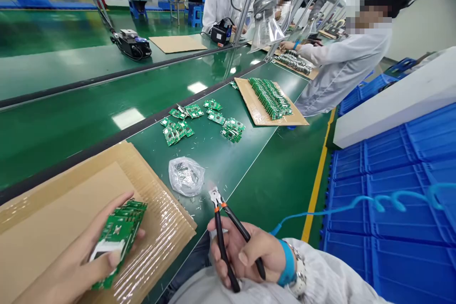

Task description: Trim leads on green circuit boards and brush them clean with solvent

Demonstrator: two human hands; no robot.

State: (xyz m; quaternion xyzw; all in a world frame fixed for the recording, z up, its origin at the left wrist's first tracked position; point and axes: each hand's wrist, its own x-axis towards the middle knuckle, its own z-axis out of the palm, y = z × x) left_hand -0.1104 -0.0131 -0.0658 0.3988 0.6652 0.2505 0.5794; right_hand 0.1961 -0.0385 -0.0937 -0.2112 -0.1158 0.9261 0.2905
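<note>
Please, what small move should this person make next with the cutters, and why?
Probably bring the flush cutters in the right hand to the stack of green circuit boards in the left hand: both are held ready, and small clippings on the green bench mat suggest trimming.

This is a long work hall with a shiny green floor (281, 190) and a yellow line (318, 175) on it. Long green work tables (71, 137) go along the room, blue plastic crates (392, 209) lie at the right, and a pale wall (423, 14) stands behind them. Far away are blue stools (195, 15).
</note>
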